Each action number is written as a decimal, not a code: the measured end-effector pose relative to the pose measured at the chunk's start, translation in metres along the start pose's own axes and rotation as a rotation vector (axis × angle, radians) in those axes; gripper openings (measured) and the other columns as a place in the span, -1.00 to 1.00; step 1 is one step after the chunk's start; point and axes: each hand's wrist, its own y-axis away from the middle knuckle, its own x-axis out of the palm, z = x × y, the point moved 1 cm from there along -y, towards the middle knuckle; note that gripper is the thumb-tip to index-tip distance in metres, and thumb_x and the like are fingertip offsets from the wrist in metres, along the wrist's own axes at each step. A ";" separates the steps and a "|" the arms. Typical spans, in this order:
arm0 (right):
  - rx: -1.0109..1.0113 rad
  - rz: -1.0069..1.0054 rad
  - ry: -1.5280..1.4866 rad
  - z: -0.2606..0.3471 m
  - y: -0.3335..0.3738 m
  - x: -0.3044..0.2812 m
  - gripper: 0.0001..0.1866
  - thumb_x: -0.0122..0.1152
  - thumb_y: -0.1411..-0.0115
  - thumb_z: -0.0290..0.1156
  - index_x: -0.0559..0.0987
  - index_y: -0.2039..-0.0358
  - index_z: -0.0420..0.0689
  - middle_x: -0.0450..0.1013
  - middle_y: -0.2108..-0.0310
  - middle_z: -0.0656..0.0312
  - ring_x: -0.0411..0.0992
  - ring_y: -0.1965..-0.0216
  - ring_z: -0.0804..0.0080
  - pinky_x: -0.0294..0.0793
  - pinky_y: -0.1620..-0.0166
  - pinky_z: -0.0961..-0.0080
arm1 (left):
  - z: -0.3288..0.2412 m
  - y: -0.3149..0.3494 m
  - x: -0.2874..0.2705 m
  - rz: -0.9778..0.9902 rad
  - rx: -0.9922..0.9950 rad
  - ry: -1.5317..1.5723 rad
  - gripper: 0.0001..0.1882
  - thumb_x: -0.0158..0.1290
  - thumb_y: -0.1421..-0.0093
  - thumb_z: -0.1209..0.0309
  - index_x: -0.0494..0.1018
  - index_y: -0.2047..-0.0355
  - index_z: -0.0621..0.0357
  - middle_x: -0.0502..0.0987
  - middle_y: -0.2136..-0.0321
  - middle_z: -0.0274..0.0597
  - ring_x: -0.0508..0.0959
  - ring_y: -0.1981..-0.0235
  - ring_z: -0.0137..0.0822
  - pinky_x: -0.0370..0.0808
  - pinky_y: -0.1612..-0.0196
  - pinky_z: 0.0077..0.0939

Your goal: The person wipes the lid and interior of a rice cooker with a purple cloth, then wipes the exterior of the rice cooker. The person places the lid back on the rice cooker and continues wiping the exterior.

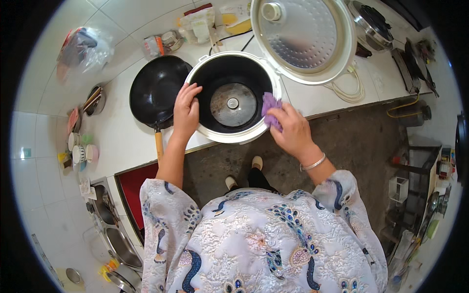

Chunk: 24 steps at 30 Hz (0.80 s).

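A white cooker [229, 137] with a dark interior stands lidless-side up at the tabletop's [117, 132] front edge, its hinged lid [300, 31] tipped open toward the back right. The person's right hand [291, 128] holds a bunched purple cloth [271, 110] against the right part of the rim, fingers pinching it. The left hand [187, 110] is at the left of the rim, fingers bent and close together; whether they grip it or only rest there cannot be told.

This appears to be wiping. To do it well, the left hand should brace the cooker while the cloth follows the rim's curve with light, even pressure, a fold tucked into the groove near the hinge. Pushing toward the body would be risky: the near side seems to reach the front edge, with open floor [337, 141] below.

Room is tight on the left, where a black pan [156, 93] sits just beside the cooker, its wooden handle [159, 144] pointing at the front edge. The lid crowds the back right. The freest space for the right elbow is off the front edge, above the floor.
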 end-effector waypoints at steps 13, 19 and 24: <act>-0.278 -0.151 0.062 0.149 -0.025 0.120 -0.86 0.14 -0.05 -0.42 0.49 0.33 -0.08 0.41 0.34 0.13 0.44 0.38 0.21 0.46 0.35 0.30 | 0.032 0.002 -0.033 -0.044 -0.505 1.379 -0.53 -0.29 -0.29 0.46 0.26 -0.19 0.32 0.34 -0.19 0.00 0.30 -0.25 -0.20 0.16 -0.30 -0.38; -0.184 0.082 0.035 0.127 0.021 0.143 -0.75 0.21 0.00 -0.44 0.54 0.25 -0.02 0.44 0.33 0.19 0.46 0.32 0.15 0.47 0.29 0.26 | 0.045 0.045 -0.066 -0.166 -0.630 1.181 -0.59 -0.22 -0.32 0.41 0.32 -0.15 0.21 0.45 -0.08 -0.14 0.39 -0.14 -0.29 0.25 -0.20 -0.35; 0.123 0.308 -0.048 0.118 0.064 0.088 -0.76 0.19 -0.08 -0.35 0.57 0.22 -0.09 0.48 0.30 0.12 0.49 0.27 0.03 0.50 0.21 0.23 | 0.057 0.126 -0.056 -0.183 -0.850 0.982 -0.64 -0.08 -0.28 0.43 0.40 -0.08 0.15 0.53 0.07 -0.22 0.50 0.04 -0.35 0.42 0.01 -0.36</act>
